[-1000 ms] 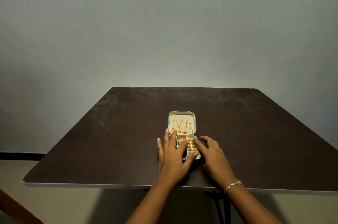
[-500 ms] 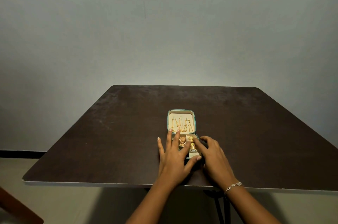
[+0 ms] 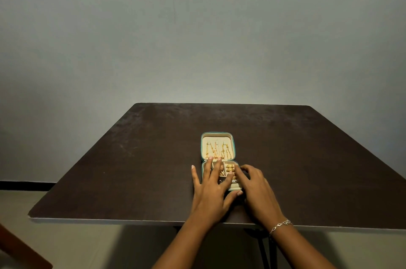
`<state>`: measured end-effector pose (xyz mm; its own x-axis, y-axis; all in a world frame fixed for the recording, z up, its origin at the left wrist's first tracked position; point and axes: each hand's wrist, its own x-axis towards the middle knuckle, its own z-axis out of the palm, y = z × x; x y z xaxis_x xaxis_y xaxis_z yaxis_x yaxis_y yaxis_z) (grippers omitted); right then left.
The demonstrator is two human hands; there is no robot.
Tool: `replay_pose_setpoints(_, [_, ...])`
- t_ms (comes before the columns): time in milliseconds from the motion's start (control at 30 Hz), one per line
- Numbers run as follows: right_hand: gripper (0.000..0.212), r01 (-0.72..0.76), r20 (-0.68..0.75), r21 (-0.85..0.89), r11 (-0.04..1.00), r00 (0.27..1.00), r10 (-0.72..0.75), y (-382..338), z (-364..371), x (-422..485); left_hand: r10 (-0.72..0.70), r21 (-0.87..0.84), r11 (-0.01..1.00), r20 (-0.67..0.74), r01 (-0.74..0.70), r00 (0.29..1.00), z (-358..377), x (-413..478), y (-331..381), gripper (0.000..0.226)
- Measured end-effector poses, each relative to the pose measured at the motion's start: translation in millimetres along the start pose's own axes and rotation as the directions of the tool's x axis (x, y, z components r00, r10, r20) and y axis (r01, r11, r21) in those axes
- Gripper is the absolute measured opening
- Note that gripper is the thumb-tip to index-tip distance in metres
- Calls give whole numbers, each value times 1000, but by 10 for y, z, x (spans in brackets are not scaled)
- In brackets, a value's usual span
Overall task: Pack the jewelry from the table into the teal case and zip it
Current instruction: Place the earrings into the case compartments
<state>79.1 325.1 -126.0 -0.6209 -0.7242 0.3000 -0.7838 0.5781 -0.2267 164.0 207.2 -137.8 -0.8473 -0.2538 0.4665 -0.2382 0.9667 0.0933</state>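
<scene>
A dark brown table stands against a plain grey wall, seen from above by the person working at it. At the far left bottom corner a brown shape pokes into view; it is too cut off to name. Near the middle of the table, close to the front edge, a small teal case lies fully open. Its lid is folded flat away from the person, and gold chains are laid in rows on the lid's cream lining, probably so they do not tangle. The left hand lies spread over the left part of the base, fingers straight and grasping nothing. It seems to be pressing the contents down or steadying the case. Between the fingers show small gold pieces sitting in separate compartments. The right hand rests at the right rim of the base with fingers bent toward it. Whether it grips the rim, holds a small item or only touches cannot be told. A thin bracelet circles the right wrist. All the jewelry in view is inside the case, so the packing looks nearly done; folding the lid over and zipping are not yet done.
</scene>
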Motion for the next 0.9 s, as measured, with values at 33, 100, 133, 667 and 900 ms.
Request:
replay_pose_setpoints(33, [65, 13, 0, 28, 1000, 1000, -13, 3, -2, 10, -16, -74, 997, -9, 15, 1000, -2, 10, 0, 75])
replay_pose_setpoints(100, [62, -5, -1, 194, 981, 1000, 5, 25, -18, 48, -160, -358, 922, -8, 146, 987, -33, 55, -39, 95])
replay_pose_setpoints(133, [59, -36, -6, 313, 949, 999, 40, 41, -48, 70, -263, -540, 807, 36, 241, 964, -76, 80, -74, 104])
replay_pose_setpoints(667, [82, -304, 221, 790, 532, 951, 216, 185, 72, 332, -445, -909, -66, 395, 411, 804, -272, 263, -111, 33])
replay_pose_setpoints(900, [58, -321, 228, 848, 421, 939, 257, 120, 4, 373, -464, -908, -149, 413, 391, 784, -220, 291, -140, 51])
